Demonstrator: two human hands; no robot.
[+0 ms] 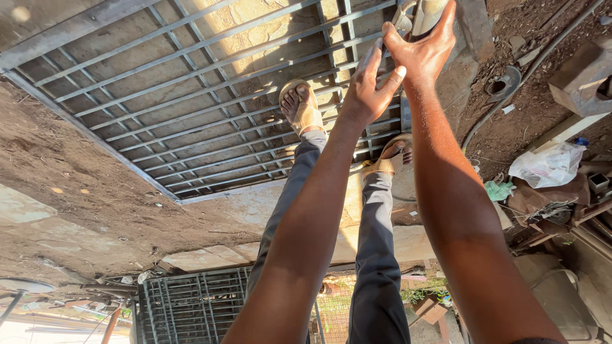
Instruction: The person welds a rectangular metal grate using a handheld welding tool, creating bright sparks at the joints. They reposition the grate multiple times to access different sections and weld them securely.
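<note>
A metal grille [191, 95] on dirt ground [76, 185] is seen below; the right hand [422, 51] is closed around a pale cylinder [428, 14], the left hand [368, 86] held open beside it.

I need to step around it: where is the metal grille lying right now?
In the head view, the metal grille lies flat on the ground, upper left, under the person's sandalled feet.

white plastic bag [548, 164] | crumpled, on the ground at right | small green wrapper [498, 190] beside it
</note>
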